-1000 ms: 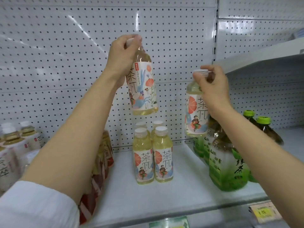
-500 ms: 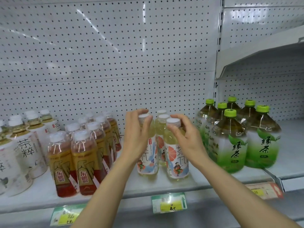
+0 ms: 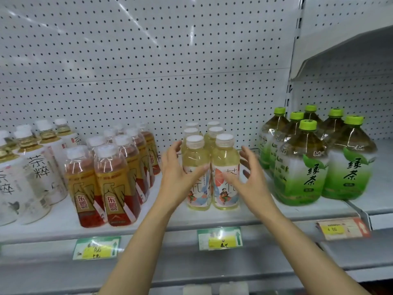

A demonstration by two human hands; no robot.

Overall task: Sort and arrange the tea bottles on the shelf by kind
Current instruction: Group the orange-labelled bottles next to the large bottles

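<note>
Two front pale bottles [image 3: 210, 173] stand between the left hand [image 3: 178, 177] and right hand [image 3: 247, 179] — each grip wide, fingers spread — on a white shelf [image 3: 170, 220] backed by pegboard [image 3: 148, 71].

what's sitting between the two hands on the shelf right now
In the head view, the two front pale yellow tea bottles stand side by side between the left hand and the right hand, with more of their kind behind.
</note>
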